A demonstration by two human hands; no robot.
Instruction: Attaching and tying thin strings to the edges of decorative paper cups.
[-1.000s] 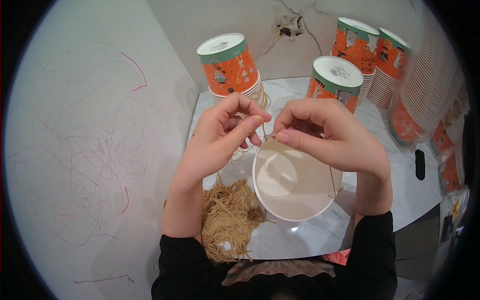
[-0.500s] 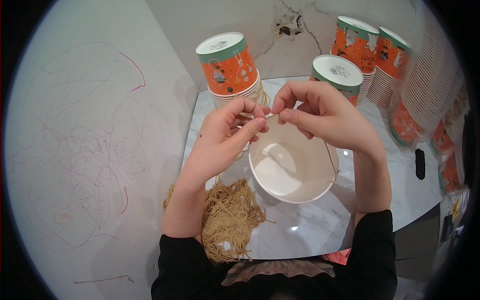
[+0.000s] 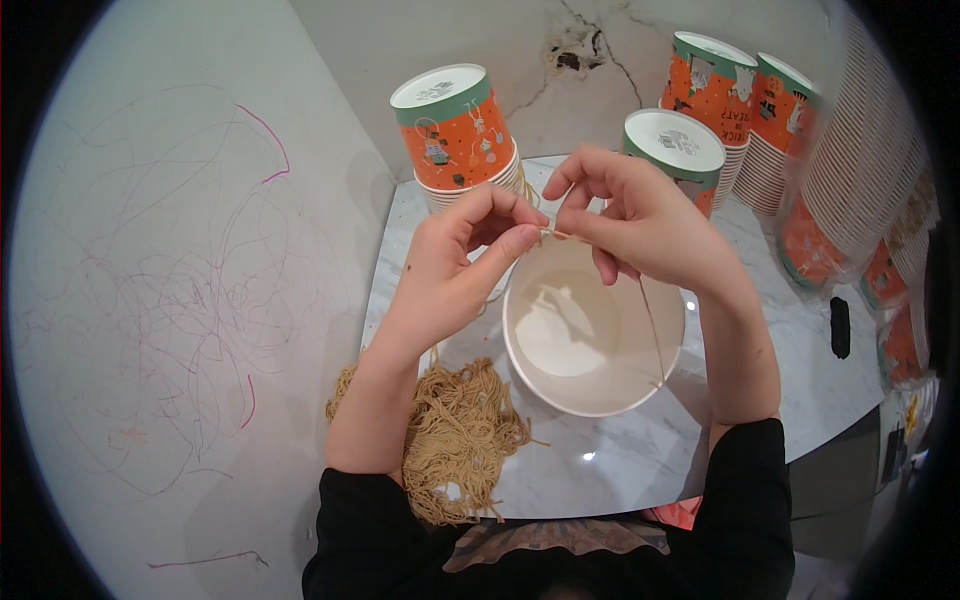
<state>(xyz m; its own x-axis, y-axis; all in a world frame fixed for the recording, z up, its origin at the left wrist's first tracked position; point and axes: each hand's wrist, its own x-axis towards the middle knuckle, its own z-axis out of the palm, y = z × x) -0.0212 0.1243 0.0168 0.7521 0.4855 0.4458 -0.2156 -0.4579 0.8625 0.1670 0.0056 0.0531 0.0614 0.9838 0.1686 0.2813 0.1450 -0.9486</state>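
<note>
A white paper bucket (image 3: 625, 345) stands mouth up on the table in front of me. At its far rim my left hand (image 3: 450, 265) is closed, thumb and forefinger pinching a thin tan string (image 3: 650, 315). My right hand (image 3: 650, 225) is just to the right, its fingers curled around the same string. A short stretch of it shows between the two hands. From beneath the right hand the string runs down across the bucket's mouth to its right side. The exact spot where it meets the rim is hidden by my fingers.
A heap of tan strings (image 3: 460, 435) lies by my left forearm. Stacks of upside-down orange and green buckets (image 3: 455, 130) stand at the back left and back right (image 3: 710, 85). Bagged stacks (image 3: 850, 150) line the right side, near a small black object (image 3: 840, 328). A scribbled wall (image 3: 200, 300) borders the left.
The bucket has shifted slightly right and toward me. My right hand has lifted a little, and more string shows between the hands. The left hand keeps its pinch.
</note>
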